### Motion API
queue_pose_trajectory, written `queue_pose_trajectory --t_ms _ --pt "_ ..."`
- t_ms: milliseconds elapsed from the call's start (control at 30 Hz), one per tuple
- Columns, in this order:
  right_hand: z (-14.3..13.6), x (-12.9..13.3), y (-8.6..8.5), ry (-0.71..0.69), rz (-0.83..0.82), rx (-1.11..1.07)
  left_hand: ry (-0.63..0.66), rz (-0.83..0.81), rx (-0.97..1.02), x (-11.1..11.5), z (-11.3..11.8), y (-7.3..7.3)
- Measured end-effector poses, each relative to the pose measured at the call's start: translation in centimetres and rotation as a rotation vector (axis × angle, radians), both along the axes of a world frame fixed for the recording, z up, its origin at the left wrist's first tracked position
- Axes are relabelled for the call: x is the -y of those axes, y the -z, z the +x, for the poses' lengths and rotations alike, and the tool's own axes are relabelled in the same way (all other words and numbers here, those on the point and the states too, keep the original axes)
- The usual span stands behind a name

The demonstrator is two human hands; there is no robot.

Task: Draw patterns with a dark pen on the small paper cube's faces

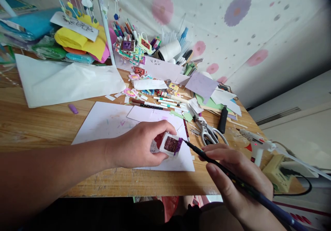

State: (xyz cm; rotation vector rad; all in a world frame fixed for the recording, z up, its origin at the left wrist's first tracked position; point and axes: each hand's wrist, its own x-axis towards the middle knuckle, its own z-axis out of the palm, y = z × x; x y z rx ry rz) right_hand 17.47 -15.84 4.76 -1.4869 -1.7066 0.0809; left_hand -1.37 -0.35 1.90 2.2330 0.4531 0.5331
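Between its thumb and fingers, my left hand point(141, 144) grips a small white paper box point(169, 144) above the white paper point(103, 120). A dark brown square fills the middle of the box's face, and a purple strip runs along its right side. My right hand point(235, 175) is closed around a dark marker point(219, 167), whose tip points left and lies very near the purple strip; whether they touch is unclear.
Scissors point(210, 132), a black marker-like object point(222, 119) and a white glue gun point(257, 144) lie to the right. Pens point(160, 103), paper scraps and crafts are behind the hands. A purple cap point(73, 108) lies left, near a large white sheet point(69, 82).
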Motion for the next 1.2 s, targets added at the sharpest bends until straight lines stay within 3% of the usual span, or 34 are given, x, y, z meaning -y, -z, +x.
queue_pose_trajectory --t_ms 300,1200 --pt "-0.53 -0.17 -0.63 0.009 -0.005 0.015 0.003 0.003 0.004 0.02 -0.06 0.11" --pt "-0.92 -0.27 -0.22 0.019 0.001 0.007 0.007 -0.02 0.015 0.22 -0.12 0.11"
